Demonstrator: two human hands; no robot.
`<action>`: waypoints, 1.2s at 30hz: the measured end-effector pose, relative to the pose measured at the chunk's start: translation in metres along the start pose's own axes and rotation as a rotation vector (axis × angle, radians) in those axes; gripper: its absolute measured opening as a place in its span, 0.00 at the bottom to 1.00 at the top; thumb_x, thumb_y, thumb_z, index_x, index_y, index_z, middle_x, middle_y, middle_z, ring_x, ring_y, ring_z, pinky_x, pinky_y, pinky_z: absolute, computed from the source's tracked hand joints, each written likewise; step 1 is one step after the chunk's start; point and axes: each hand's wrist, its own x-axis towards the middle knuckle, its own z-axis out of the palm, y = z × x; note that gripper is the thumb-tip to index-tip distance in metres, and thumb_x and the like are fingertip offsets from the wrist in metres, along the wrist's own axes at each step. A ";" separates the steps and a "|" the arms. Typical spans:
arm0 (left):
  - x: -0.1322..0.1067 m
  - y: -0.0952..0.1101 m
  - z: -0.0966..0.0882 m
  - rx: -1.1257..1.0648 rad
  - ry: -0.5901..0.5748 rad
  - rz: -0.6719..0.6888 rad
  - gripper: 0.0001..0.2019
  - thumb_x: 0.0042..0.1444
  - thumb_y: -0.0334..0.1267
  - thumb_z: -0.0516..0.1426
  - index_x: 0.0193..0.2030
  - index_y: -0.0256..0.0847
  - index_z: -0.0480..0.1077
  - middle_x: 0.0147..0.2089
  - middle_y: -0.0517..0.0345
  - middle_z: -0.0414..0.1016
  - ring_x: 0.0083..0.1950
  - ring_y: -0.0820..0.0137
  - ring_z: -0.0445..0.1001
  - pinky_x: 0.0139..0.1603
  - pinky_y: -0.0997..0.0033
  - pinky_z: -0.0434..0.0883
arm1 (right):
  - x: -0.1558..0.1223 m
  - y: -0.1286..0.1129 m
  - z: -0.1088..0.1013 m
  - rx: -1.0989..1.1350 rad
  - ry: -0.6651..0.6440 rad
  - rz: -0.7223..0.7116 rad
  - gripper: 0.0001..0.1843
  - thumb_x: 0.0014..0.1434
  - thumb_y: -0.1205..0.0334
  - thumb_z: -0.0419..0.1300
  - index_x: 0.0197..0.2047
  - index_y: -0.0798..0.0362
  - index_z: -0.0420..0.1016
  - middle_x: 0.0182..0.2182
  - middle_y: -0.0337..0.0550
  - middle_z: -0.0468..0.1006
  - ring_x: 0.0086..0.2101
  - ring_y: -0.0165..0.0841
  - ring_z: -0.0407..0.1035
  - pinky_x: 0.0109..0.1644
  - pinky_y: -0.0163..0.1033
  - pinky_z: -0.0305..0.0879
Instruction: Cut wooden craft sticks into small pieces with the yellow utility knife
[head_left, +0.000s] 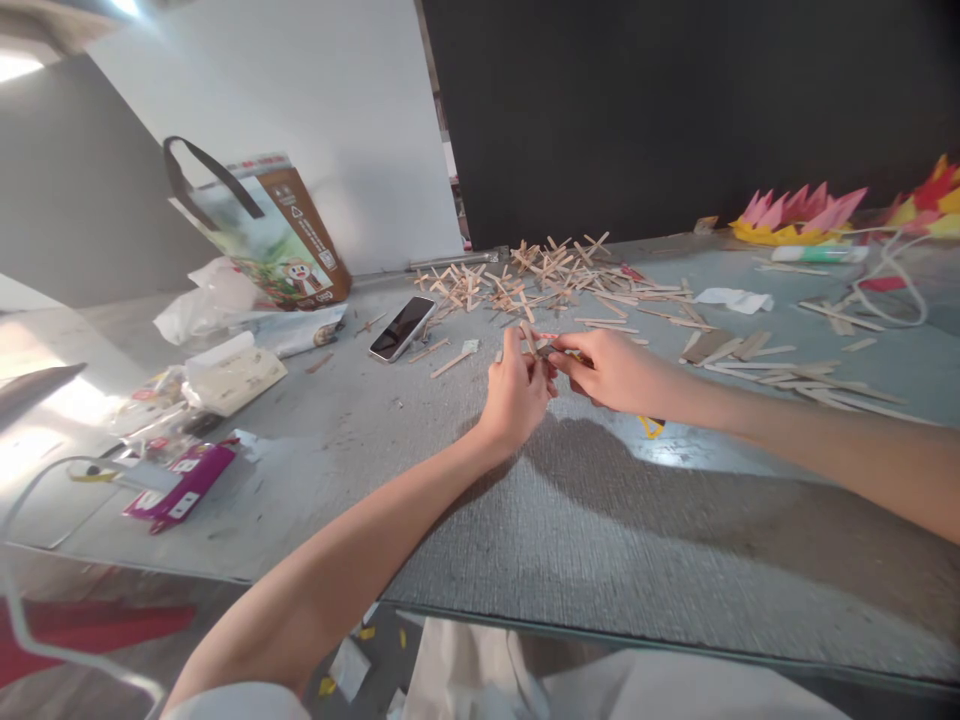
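My left hand [516,395] is closed around a thin wooden craft stick [529,340], whose upper end sticks out between the fingers. Close beside it, my right hand [604,368] grips what looks like a yellow and black utility knife. The knife's yellow end [651,428] shows below my right wrist, while most of its body is hidden under the hand. Fingertips of both hands meet around the stick, so the exact contact is hard to see. Beyond them spreads a heap of wooden sticks [540,275].
A phone [403,328] lies left of the hands, with a printed carry bag [289,240] behind it. At far left is a purple pouch [184,485]. More loose sticks [795,375], a glue tube [817,254] and a pink paper flower [799,215] are at right.
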 end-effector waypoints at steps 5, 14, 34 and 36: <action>0.002 -0.004 0.000 0.026 0.004 0.021 0.15 0.63 0.24 0.53 0.53 0.45 0.62 0.25 0.69 0.76 0.25 0.74 0.76 0.30 0.74 0.67 | -0.001 -0.004 -0.002 0.286 -0.098 0.191 0.18 0.74 0.44 0.56 0.40 0.49 0.69 0.20 0.33 0.66 0.15 0.26 0.58 0.18 0.34 0.53; 0.004 -0.001 -0.004 -0.095 0.000 0.039 0.15 0.63 0.28 0.58 0.53 0.46 0.61 0.25 0.70 0.76 0.23 0.73 0.76 0.26 0.76 0.68 | 0.001 -0.013 -0.014 0.659 -0.303 0.130 0.16 0.73 0.44 0.59 0.41 0.48 0.72 0.23 0.34 0.69 0.15 0.24 0.53 0.16 0.35 0.48; 0.002 -0.003 0.005 -0.294 -0.098 -0.069 0.10 0.66 0.40 0.60 0.39 0.43 0.61 0.30 0.62 0.79 0.22 0.75 0.76 0.26 0.74 0.70 | 0.008 0.008 -0.007 -0.041 0.273 -0.096 0.16 0.66 0.46 0.66 0.37 0.50 0.76 0.27 0.38 0.77 0.26 0.32 0.64 0.30 0.39 0.55; 0.002 -0.003 0.005 -0.312 -0.109 -0.076 0.11 0.66 0.41 0.61 0.39 0.43 0.62 0.30 0.62 0.79 0.23 0.75 0.76 0.26 0.74 0.71 | 0.009 0.009 -0.008 -0.023 0.261 -0.105 0.15 0.67 0.48 0.65 0.35 0.50 0.76 0.26 0.37 0.77 0.25 0.31 0.63 0.30 0.40 0.54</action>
